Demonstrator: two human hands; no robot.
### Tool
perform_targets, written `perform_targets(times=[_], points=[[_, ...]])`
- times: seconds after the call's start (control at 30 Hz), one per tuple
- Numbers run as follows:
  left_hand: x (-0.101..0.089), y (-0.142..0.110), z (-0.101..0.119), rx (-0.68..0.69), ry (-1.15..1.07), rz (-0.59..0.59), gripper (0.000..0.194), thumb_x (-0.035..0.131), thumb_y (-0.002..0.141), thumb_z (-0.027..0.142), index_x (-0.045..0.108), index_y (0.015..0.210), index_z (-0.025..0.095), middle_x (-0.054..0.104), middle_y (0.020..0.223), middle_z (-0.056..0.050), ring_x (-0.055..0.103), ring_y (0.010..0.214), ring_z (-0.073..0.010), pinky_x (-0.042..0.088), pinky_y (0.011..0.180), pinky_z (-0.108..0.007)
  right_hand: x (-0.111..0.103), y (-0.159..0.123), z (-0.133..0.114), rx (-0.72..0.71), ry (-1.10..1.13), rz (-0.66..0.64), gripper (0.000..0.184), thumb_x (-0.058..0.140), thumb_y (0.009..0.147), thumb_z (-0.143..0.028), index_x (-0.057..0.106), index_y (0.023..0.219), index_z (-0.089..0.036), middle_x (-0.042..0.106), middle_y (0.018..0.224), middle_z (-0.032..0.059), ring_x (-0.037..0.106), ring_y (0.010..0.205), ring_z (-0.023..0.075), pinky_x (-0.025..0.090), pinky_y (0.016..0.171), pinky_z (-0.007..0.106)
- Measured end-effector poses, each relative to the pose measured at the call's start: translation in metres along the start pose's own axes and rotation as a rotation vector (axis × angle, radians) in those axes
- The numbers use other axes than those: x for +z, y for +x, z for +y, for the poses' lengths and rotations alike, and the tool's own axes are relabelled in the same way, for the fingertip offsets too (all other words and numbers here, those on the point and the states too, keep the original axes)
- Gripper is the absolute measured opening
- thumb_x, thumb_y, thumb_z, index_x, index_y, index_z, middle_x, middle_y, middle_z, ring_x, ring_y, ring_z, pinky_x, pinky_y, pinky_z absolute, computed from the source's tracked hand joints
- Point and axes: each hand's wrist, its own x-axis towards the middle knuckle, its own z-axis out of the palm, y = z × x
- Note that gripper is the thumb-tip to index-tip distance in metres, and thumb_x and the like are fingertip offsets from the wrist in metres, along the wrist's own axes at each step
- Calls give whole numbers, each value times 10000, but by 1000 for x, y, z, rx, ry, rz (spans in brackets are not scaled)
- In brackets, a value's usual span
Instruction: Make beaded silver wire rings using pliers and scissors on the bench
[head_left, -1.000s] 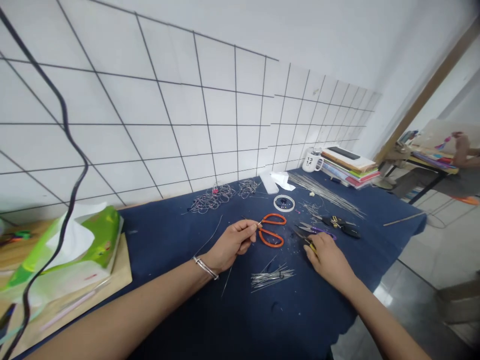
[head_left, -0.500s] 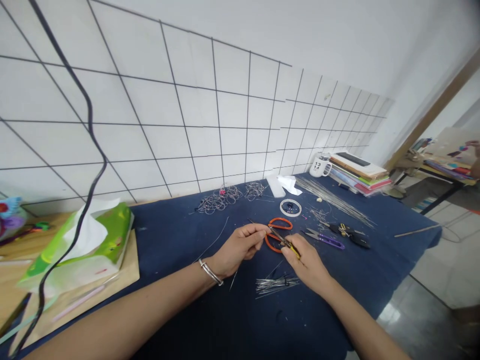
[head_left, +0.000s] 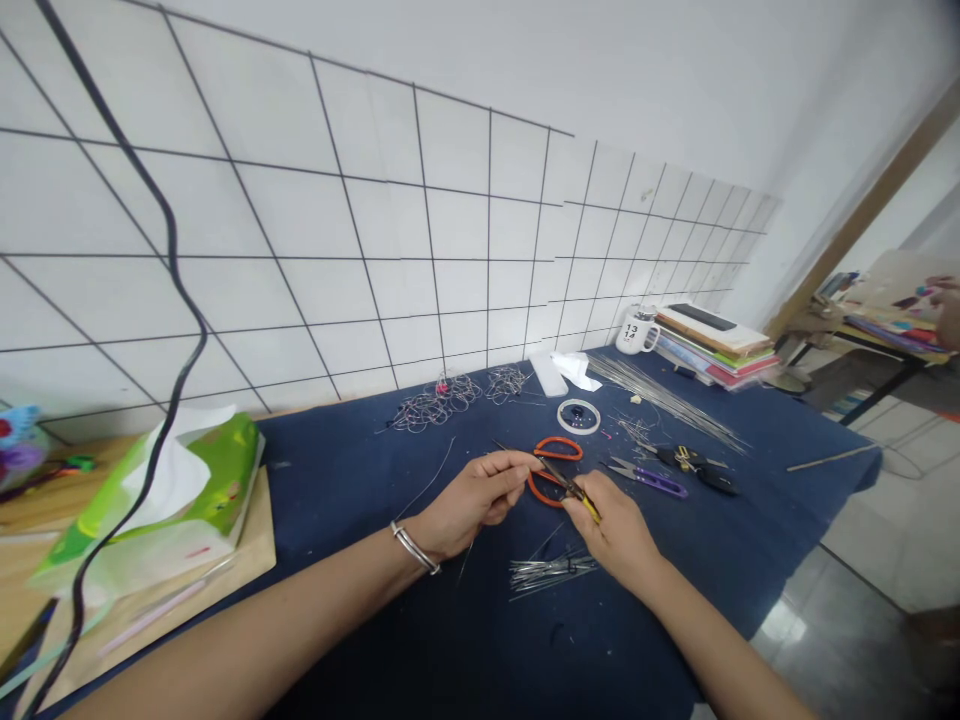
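Observation:
My left hand (head_left: 491,492) is closed, thumb against fingers, pinching a thin wire (head_left: 466,562) whose end hangs below it. Pliers with yellow-and-black handles (head_left: 587,502) are gripped in my right hand (head_left: 616,528), and their jaws reach to my left fingertips. What sits between the jaws is too small to make out. Under both hands lie orange-handled scissors (head_left: 559,449), partly hidden. Just below is a bundle of short wires (head_left: 551,572) tied in the middle. Purple thread snips (head_left: 656,481) rest to the right of my right hand.
Tangled wire loops (head_left: 435,405) lie near the tiled wall. A white ring dish (head_left: 578,416), long straight wires (head_left: 667,400), black cutters (head_left: 694,460), a mug (head_left: 636,331) and stacked books (head_left: 716,345) stand further right. A green tissue pack (head_left: 217,480) is at left, behind a hanging black cable (head_left: 171,240).
The view has shifted very slightly. Both hands stay together at nearly the same place, with the pliers' jaws still at my left fingertips.

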Motion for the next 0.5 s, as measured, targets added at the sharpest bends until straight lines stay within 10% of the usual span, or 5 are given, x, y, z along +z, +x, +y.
perform_targets(times=[0.5], points=[[20,-16,-1,-91,-203,100,186,494,792,321,500,866,151,566,629,4,471,354,-59,334,342,-167,-1,8,-2,-194,-722,131,262,379,868,-377,538,861,-169,476,698,70,423,686,180,308,587,296]])
